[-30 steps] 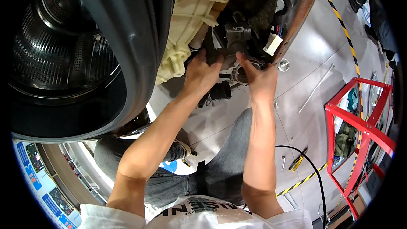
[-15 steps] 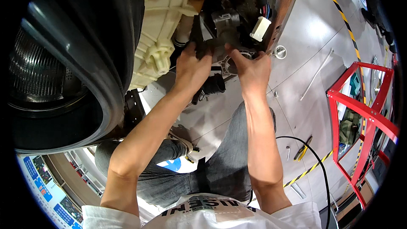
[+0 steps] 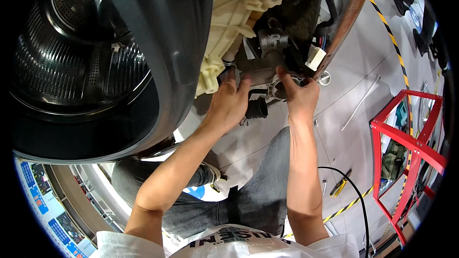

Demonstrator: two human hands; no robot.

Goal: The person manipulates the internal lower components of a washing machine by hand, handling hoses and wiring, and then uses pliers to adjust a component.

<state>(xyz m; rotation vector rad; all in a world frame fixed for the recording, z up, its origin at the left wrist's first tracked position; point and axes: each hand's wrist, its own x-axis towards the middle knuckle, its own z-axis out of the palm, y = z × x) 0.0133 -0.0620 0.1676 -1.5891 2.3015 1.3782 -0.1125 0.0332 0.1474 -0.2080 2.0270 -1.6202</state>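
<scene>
Both of my hands are at a grey plastic drain pump (image 3: 260,69) with a round port, low inside the opened washing machine. My left hand (image 3: 228,102) grips its left side, thumb and fingertips against the housing. On the other side my right hand (image 3: 302,99) is closed round the edge by the round port (image 3: 281,87), some fingers hidden beneath. A short black rubber hose (image 3: 257,108) hangs below the pump, between my hands. Just above my right hand is a white plug connector (image 3: 315,58) with coloured wires. The cream plastic tub (image 3: 224,33) rises beside my left hand.
The dark door seal (image 3: 179,57) and steel drum (image 3: 62,67) fill the left. A rusty panel edge (image 3: 351,16) runs along the right. On the floor lie a white rod (image 3: 361,102), yellow-handled pliers (image 3: 340,186) and a black cable (image 3: 362,205); a red-framed cart (image 3: 409,136) stands beyond.
The view has shifted, so the machine and my hands appear lower and further right, with more of the drum showing. Both hands stay on the pump; my left fingers have changed position slightly.
</scene>
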